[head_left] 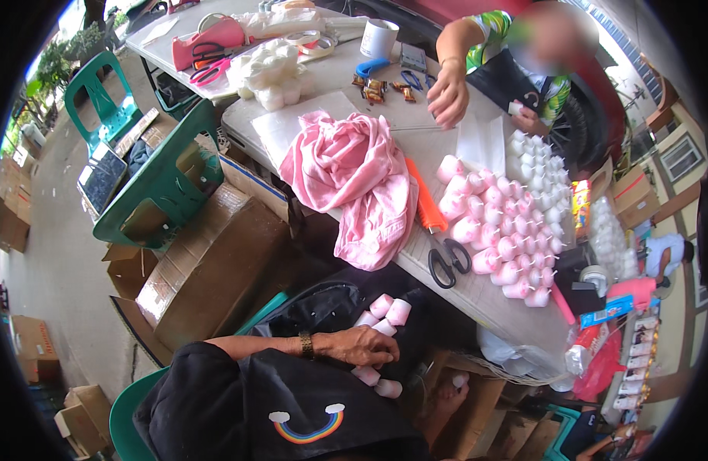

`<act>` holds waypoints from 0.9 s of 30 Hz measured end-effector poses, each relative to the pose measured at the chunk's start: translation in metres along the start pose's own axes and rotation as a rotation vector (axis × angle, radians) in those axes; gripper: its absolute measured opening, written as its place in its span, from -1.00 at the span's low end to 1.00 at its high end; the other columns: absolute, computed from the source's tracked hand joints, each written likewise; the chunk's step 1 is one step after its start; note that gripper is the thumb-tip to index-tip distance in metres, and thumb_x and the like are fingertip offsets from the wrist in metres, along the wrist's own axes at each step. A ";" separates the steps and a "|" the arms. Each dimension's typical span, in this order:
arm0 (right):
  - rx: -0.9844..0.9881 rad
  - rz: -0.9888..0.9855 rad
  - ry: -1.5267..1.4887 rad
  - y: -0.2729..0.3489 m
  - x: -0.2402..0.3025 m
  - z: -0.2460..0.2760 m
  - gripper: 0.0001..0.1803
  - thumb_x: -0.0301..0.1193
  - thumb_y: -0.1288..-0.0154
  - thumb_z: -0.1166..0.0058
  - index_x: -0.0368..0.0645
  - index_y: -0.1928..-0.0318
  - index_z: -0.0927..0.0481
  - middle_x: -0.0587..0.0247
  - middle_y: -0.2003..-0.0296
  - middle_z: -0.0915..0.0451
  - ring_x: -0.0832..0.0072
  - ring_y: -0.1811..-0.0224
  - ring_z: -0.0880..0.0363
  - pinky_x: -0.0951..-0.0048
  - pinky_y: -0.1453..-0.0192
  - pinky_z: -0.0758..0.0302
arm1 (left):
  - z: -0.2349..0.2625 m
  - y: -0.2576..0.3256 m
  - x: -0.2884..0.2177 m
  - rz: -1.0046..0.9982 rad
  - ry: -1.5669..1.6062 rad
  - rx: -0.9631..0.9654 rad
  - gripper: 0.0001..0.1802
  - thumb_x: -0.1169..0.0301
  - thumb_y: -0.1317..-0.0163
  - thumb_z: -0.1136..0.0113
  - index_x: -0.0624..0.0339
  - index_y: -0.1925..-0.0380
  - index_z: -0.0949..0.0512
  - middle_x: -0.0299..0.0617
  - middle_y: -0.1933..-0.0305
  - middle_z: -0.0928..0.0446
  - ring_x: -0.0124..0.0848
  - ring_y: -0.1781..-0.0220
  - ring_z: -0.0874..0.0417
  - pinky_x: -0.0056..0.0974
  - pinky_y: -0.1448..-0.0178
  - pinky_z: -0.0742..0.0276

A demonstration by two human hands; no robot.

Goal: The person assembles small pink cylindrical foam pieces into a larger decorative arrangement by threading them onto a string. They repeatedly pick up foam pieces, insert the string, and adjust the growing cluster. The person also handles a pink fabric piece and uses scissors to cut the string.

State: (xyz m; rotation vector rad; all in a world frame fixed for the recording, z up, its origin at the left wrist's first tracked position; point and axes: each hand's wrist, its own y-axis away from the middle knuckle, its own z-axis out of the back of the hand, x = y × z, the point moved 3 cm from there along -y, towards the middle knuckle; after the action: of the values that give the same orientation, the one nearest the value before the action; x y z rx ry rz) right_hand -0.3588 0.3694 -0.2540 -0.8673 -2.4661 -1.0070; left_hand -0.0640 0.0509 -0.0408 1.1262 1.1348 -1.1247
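Note:
My left hand (363,346), with a watch at the wrist, lies over the dark cloth on my lap. Its fingers are curled, and whatever is under them is hidden. Several pale pink votive candles (398,312) lie on the lap on both sides of it. Low beside the cardboard box, my right hand (450,394) is closed around a small pale candle (460,379). Rows of pink candles (508,238) and white candles (535,165) with wicks stand on the table. Black-handled scissors (449,263) lie at the table's near edge, partly under an orange strip.
A pink cloth (350,173) hangs over the table edge (515,319). Across the table, a person's hand (449,96) reaches over it; their other hand (529,121) holds a white candle. Cardboard boxes (216,269) and green chairs (166,180) stand at left. Wrapped sweets (374,91) lie near a mug (378,38).

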 end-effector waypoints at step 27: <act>1.109 1.250 0.569 0.405 0.183 -0.577 -0.36 -0.37 -0.32 -0.01 -0.60 -0.24 -0.16 0.47 0.67 -0.01 0.67 0.66 0.09 0.54 0.56 0.11 | 0.173 0.063 -0.070 -0.234 -1.163 -1.241 -0.85 0.38 -0.08 -0.11 0.07 0.31 -0.54 -0.16 0.18 -0.42 -0.17 -0.02 -0.46 0.45 -0.40 0.00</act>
State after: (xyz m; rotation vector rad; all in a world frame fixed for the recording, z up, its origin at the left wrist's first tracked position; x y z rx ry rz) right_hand -0.1890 0.2580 0.4456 -1.1246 -1.1604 0.4803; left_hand 0.0069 -0.1097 0.0475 -0.6118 0.7190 -0.7468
